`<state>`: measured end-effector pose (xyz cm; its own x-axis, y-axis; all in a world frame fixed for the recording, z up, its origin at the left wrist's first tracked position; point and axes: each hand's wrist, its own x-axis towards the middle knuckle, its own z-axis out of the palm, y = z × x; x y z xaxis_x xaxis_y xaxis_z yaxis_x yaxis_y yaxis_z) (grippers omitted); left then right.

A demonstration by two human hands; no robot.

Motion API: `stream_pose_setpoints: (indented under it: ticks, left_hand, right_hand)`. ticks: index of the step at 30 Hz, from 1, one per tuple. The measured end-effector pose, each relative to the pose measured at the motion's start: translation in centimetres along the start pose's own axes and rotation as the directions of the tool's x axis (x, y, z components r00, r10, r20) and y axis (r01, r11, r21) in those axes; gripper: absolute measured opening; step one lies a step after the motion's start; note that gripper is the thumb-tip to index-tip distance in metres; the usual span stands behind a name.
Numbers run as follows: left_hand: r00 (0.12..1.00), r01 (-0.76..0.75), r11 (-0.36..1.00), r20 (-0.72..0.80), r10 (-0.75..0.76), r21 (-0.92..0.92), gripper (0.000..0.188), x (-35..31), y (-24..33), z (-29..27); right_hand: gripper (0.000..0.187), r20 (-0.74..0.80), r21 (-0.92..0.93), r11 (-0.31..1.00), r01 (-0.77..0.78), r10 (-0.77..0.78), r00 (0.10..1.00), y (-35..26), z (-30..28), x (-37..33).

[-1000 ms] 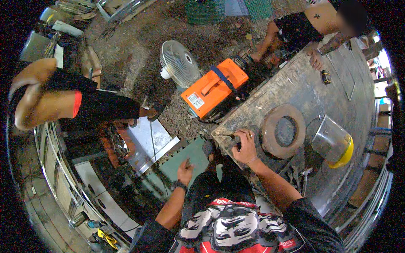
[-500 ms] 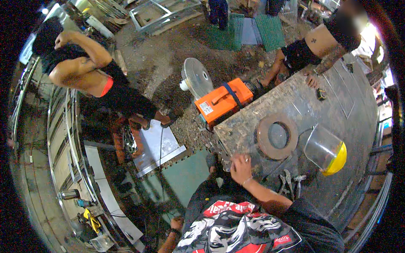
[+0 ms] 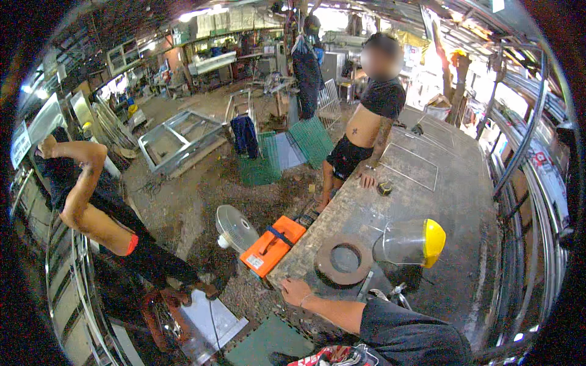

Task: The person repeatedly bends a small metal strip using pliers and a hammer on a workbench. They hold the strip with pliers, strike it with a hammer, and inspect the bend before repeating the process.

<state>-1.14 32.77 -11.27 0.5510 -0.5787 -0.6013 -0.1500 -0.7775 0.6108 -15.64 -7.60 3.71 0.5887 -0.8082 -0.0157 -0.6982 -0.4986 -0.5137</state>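
Note:
My right hand (image 3: 296,291) rests on the near left corner of the worktable (image 3: 445,244), fingers lying out along its edge and holding nothing. Just beyond it stands an orange welding machine (image 3: 274,244) with a handle and a dark strap, off the table's left side. A thick brown ring (image 3: 344,261) lies on the tabletop to the right of my hand. Beside the ring is a face shield (image 3: 410,243) with a clear visor and yellow headpiece. Locking pliers (image 3: 400,297) lie partly hidden behind my sleeve. My left hand is out of the picture.
A co-worker (image 3: 373,110) stands at the table's far left side, one hand on it near a tape measure (image 3: 384,188). Another person (image 3: 97,201) is at my left. A fan (image 3: 237,228) stands by the welder; a metal frame (image 3: 180,140) lies on the ground.
My view has tilted up, bringing in more of the workshop. My left hand has dropped out of sight. The right hand stays at the table's corner.

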Motion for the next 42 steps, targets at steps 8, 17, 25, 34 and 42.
stream_pose_setpoints:
  ticks: [8,17,25,34,42]
  left_hand:
    - [0.997,0.049,0.997,-0.053,-0.052,-0.054,0.021,-6.0,-13.6,-6.4]
    - [0.961,0.117,0.911,-0.188,-0.205,-0.396,0.020,-7.3,-23.7,-19.1]
    - [0.950,0.008,0.832,-0.255,-0.178,-0.554,0.020,-4.2,-21.8,-24.7]
    - [0.956,-0.076,0.946,-0.294,-0.020,-0.314,0.018,-3.1,-18.9,-21.6]
    - [0.935,0.234,0.935,-0.201,-0.291,-0.267,0.030,-3.9,-18.1,-23.9]
  right_hand:
    - [0.026,0.445,0.080,0.995,-0.059,0.017,0.895,-2.3,9.2,-6.1]
    - [0.021,0.176,0.135,0.942,-0.306,0.282,0.943,-5.8,13.0,-9.7]
    - [0.054,-0.183,0.079,0.931,-0.355,0.364,0.913,-9.6,9.8,-4.2]
    - [0.091,-0.341,-0.281,0.910,-0.304,0.202,0.918,-7.9,7.8,2.3]
    - [0.084,-0.259,-0.390,0.843,-0.370,0.286,0.923,-5.9,7.7,3.5]
